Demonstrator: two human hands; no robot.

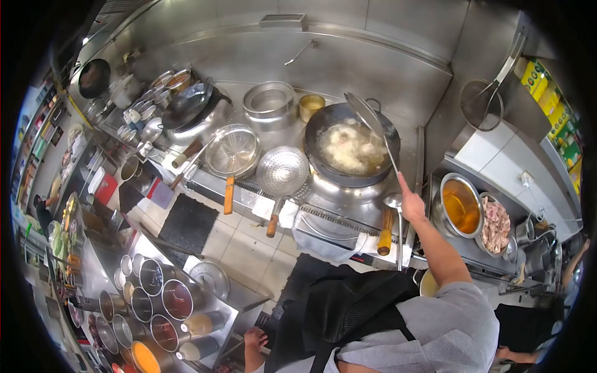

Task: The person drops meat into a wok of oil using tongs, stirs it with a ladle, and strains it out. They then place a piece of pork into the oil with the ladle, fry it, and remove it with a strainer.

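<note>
I have my right hand (412, 204) closed around the handle of a long ladle (365, 114), its head over the far side of the wok (314, 169). The wok sits on the stove (413, 152), right of centre, with pale food (349, 147) inside. A perforated strainer (283, 170) lies to its left, a brush (385, 233) nearer me. My left hand (255, 338) is low at the near side, its fingers apparently loosely curled.

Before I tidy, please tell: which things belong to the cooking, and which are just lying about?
In use: long-handled metal utensil; black round wok; pale food bubbling in it.

Apparently lying about: wooden-handled perforated metal strainer; yellow-handled brown brush; round wire-mesh strainer.
</note>
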